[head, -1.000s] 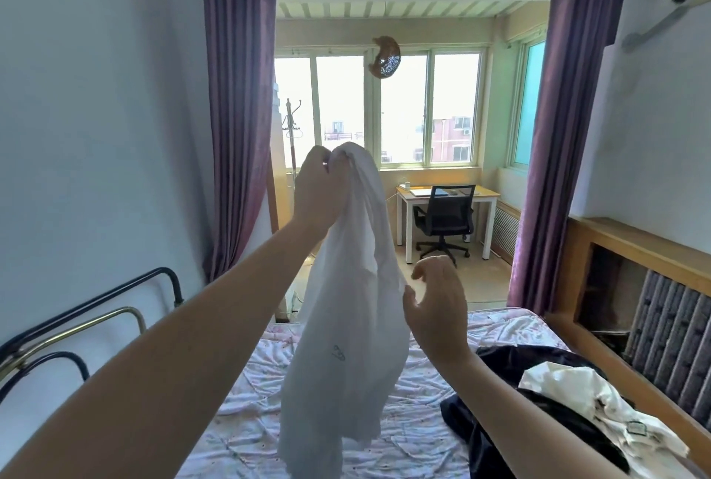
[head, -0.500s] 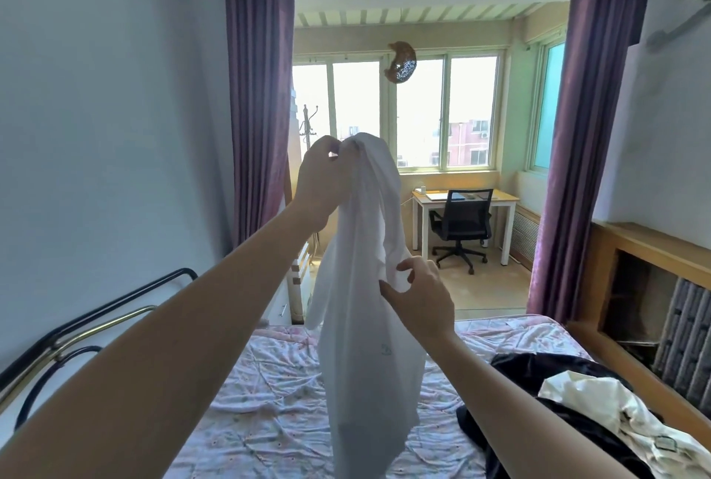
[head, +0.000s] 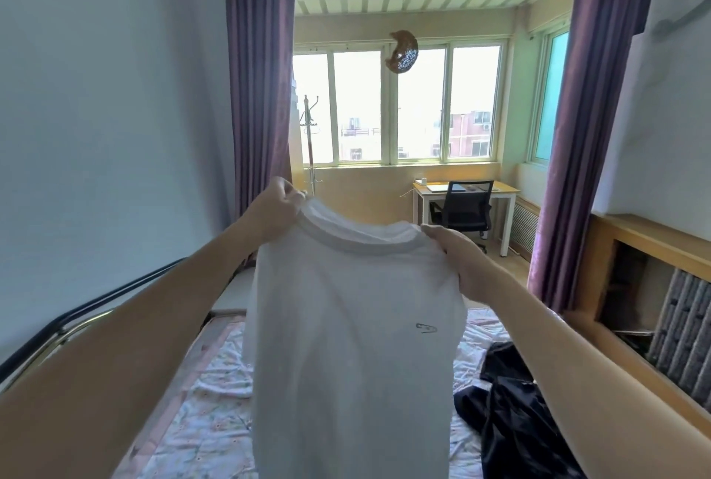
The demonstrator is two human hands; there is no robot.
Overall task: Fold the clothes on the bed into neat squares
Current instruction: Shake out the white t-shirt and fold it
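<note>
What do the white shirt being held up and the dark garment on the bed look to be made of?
White shirt: probably a soft matte cotton knit; it hangs limp, has a ribbed collar, and lets some window light through. Dark garment: possibly a smooth, satiny or synthetic cloth; its crumpled folds show a faint sheen. Neither can be told for certain.

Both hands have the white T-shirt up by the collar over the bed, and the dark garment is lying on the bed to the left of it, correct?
Not quite. The head view shows the left hand and right hand holding the white T-shirt up by the collar over the bed, but the dark garment lies to the right of it, not left.
</note>
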